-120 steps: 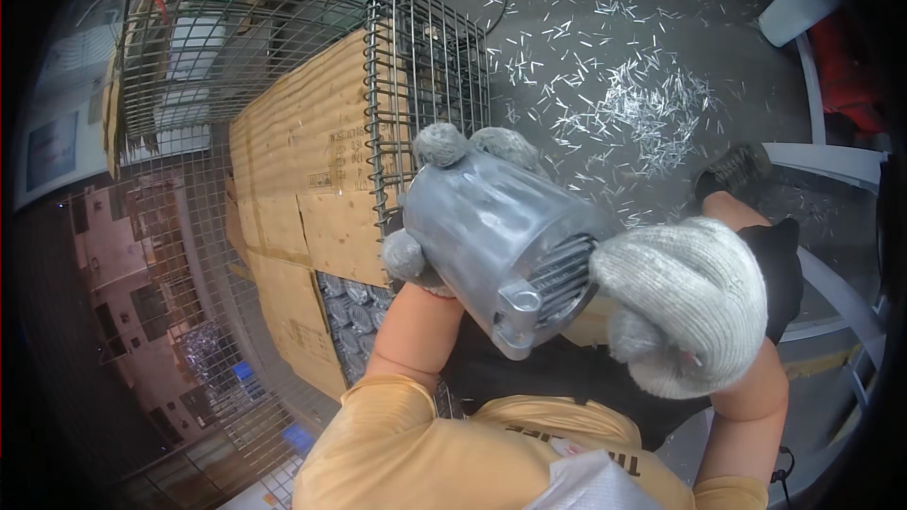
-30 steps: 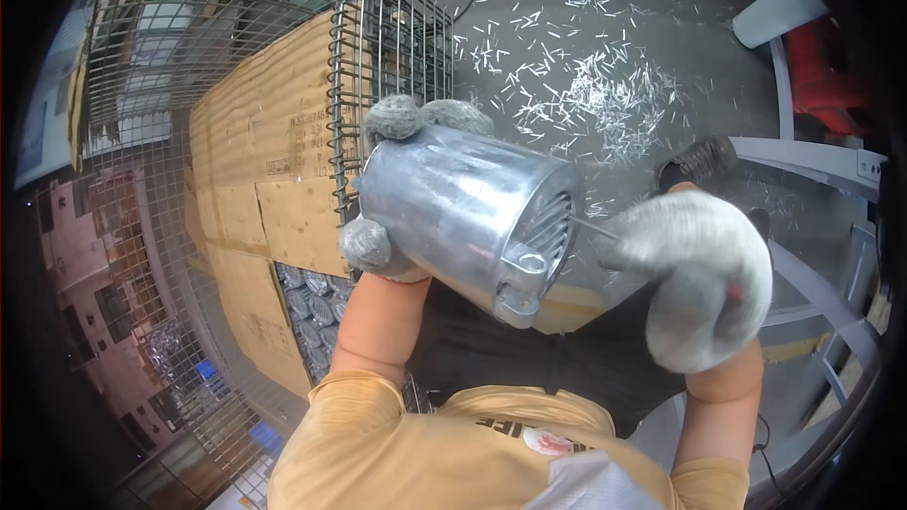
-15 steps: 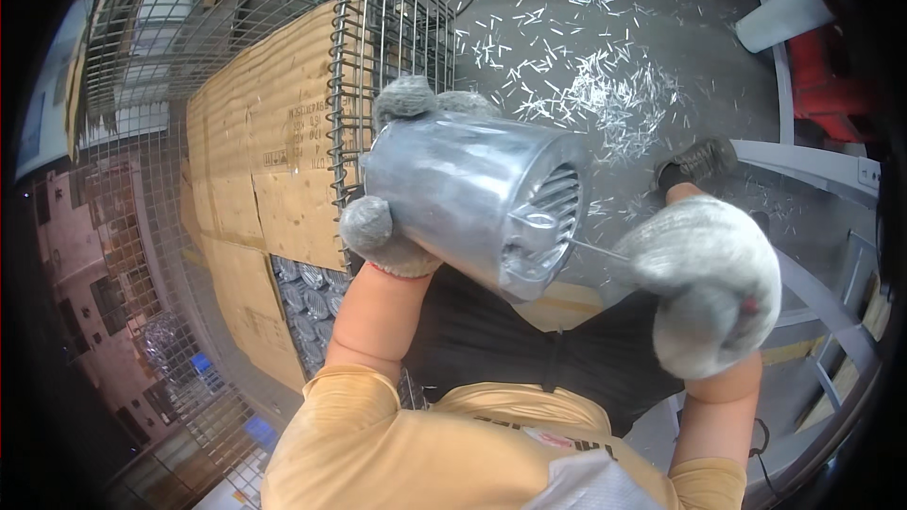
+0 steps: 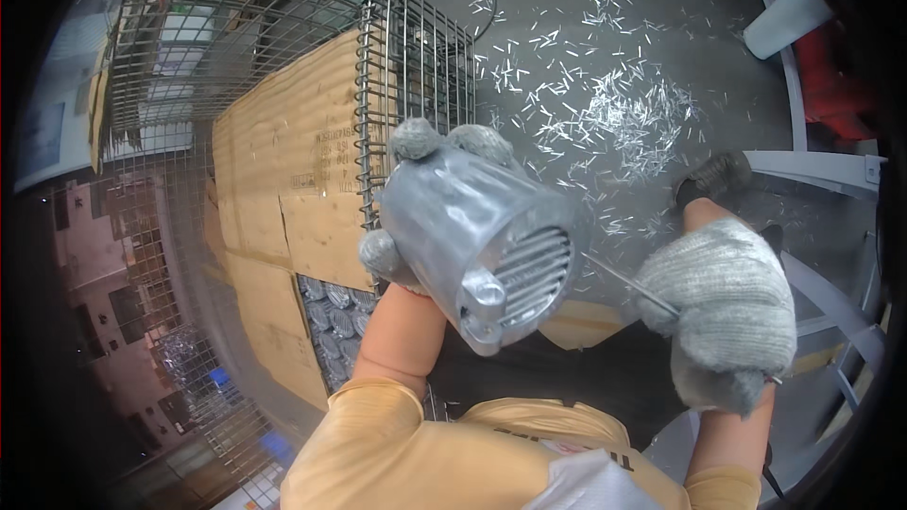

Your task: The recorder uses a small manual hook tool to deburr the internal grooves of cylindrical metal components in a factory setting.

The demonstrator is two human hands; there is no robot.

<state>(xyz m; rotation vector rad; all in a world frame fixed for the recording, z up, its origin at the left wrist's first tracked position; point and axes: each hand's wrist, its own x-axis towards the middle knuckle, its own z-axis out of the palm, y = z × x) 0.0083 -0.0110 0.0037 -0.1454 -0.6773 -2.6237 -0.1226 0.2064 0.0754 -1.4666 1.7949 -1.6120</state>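
Observation:
A silvery cast metal cylinder (image 4: 453,194) is held up in front of me, tilted, with its slotted round end toward the lower right. My left hand (image 4: 416,140), in a grey knitted glove, is closed round its far end, fingers above and thumb on the near side. Two small round bosses stand beside the slots at the cylinder's lower edge. Right of it, my gloved right hand (image 4: 726,307) is closed on a thin metal rod (image 4: 631,281). The rod's tip points at the slotted end and appears apart from it. The palm hides most of the rod's other end.
To the left stands a wire mesh cage (image 4: 416,57) lined with cardboard (image 4: 293,151). Several similar metal parts (image 4: 335,321) lie inside it. Thin shiny slivers (image 4: 633,109) litter the grey floor. A white roll (image 4: 789,17) and pale frame bars (image 4: 812,168) are at the right.
The cylinder has turned so its slotted end shows more fully. My right hand has drawn slightly down and rolled over, and more of the rod shows. The whole view has shifted a little.

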